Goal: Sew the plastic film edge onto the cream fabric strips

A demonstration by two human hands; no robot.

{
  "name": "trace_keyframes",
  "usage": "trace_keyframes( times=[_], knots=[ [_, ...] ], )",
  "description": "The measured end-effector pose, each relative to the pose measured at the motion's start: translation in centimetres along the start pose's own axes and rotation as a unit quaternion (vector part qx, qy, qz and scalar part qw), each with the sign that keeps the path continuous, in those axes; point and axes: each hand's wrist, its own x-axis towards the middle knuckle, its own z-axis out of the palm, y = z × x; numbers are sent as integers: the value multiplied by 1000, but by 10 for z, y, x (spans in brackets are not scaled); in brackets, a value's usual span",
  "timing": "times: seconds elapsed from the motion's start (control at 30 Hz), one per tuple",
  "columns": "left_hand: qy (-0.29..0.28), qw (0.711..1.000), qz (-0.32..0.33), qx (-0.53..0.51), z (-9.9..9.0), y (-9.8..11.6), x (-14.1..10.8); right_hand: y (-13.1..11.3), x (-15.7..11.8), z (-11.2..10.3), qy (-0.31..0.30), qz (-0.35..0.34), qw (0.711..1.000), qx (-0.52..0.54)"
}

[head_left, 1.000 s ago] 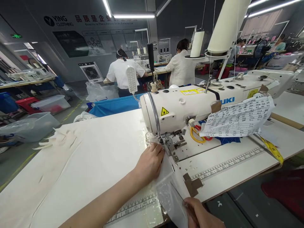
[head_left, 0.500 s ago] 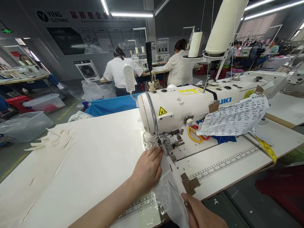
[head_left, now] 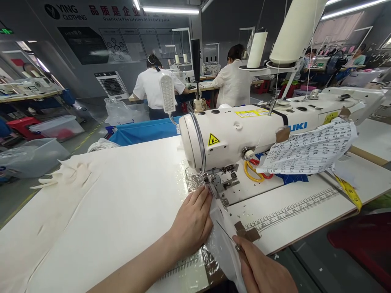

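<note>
A white sewing machine point(head_left: 226, 134) stands over the table. Beside its needle and presser foot is my left hand point(head_left: 194, 217), its fingers pressed together and closed on the edge of a thin white fabric point(head_left: 224, 250). The fabric runs from the foot down over the table's front edge. At the lower right, my right hand point(head_left: 262, 264) is closed around the handle of an awl point(head_left: 225, 232). Its thin metal shaft points up and left over the fabric. My right fingers also lie against the fabric; whether they pinch it is hidden.
Pale fabric pieces point(head_left: 69, 179) lie on the table's left side. Yellow-and-red-handled scissors point(head_left: 253, 172), a handwritten paper sheet point(head_left: 308, 148) and a yellow tape measure point(head_left: 350, 193) are at the right. Thread cones point(head_left: 297, 32) stand above. Two people sit working beyond the blue cloth bin point(head_left: 146, 132).
The view has shifted slightly, so the machine appears a little further right. My right hand with the awl sits slightly higher in the picture. My left hand stays beside the presser foot.
</note>
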Motion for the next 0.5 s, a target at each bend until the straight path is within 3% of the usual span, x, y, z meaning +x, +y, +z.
trace_keyframes(
  times=[0.5],
  knots=[
    [1,1000,1,-22,-5,11,-6,-3,15,-3,-18,7,1000,-10]
  ],
)
